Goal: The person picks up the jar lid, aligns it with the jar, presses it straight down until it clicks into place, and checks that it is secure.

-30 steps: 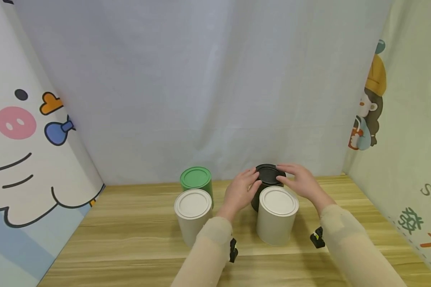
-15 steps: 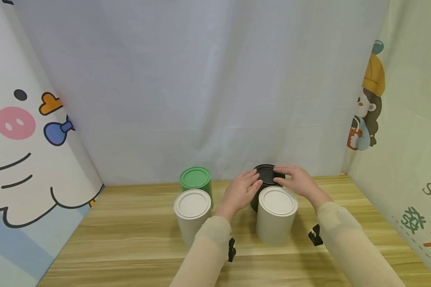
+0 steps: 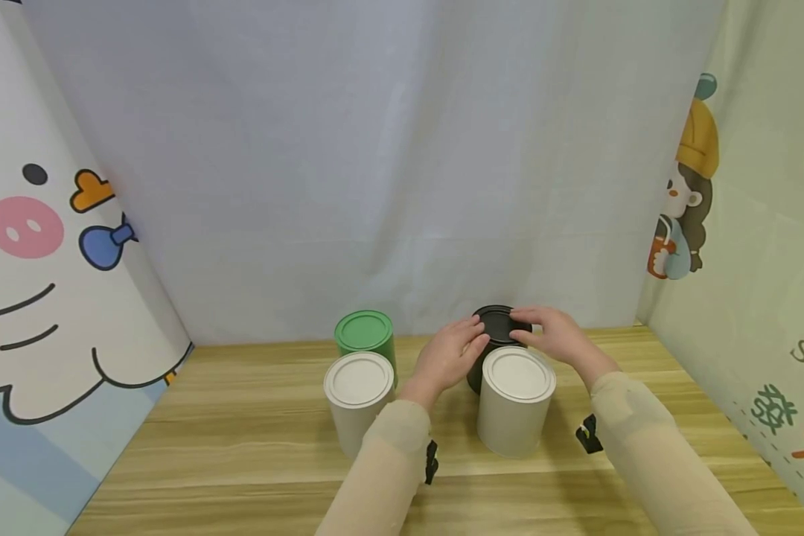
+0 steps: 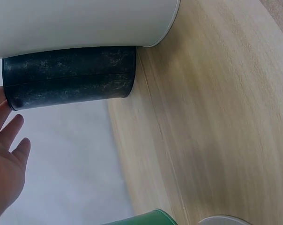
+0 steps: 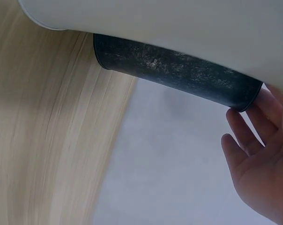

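A black can [image 3: 497, 325] with a recessed lid stands upright at the back right of the table, partly hidden behind a white can [image 3: 517, 409]. On its left side my left hand [image 3: 444, 359] touches the upper rim with fairly straight fingertips. My right hand [image 3: 557, 336] reaches over the right side, its fingertips at the lid's edge. Both wrist views show loosely spread fingers at the top end of the black can [image 4: 71, 77]; its dark side [image 5: 174, 70] looks scuffed. How firmly the hands press cannot be seen.
Left of the hands, a green can [image 3: 365, 332] stands behind a second white can [image 3: 359, 381], close to my left forearm. A pale curtain [image 3: 375, 186] hangs at the back edge of the wooden table [image 3: 241, 432]. Printed cartoon sheets [image 3: 764, 313] line both sides.
My right hand has shifted slightly left, closer over the black can's lid. The left hand and the cans stay almost where they were.
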### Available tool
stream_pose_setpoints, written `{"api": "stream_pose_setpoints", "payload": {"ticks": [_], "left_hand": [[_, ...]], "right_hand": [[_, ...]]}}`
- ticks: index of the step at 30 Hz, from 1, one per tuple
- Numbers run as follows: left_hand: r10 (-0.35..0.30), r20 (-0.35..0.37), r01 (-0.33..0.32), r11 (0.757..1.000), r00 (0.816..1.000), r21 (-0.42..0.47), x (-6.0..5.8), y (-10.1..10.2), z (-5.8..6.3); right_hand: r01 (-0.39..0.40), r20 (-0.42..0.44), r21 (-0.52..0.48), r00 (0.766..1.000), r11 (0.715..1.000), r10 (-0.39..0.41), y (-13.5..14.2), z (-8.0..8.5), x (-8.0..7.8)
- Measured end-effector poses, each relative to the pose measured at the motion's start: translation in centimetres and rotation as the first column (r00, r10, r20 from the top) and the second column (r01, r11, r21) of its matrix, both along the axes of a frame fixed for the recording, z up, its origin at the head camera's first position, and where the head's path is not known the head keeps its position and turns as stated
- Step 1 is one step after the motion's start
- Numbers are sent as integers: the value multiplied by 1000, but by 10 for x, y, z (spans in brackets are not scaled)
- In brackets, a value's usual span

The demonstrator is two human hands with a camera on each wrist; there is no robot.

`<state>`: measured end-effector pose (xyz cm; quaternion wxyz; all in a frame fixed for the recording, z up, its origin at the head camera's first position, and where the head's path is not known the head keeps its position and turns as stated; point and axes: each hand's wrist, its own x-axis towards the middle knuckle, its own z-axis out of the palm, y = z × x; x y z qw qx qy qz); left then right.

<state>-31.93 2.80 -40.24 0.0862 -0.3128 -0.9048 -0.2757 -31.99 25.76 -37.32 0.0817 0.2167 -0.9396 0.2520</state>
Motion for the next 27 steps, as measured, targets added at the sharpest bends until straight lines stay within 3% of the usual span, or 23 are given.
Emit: {"api": "stream_pose_setpoints", "payload": {"ticks": [16,27], "left_hand": [[30,50,-29,1000,998,-8,0,2,6],[49,28,-47,998,998,-48,-3,6,11]], "right_hand": [[8,20,48,1000,999,-9,-3,6,0],[16,44,55,999,998,-19,-1,9,-1]]}}
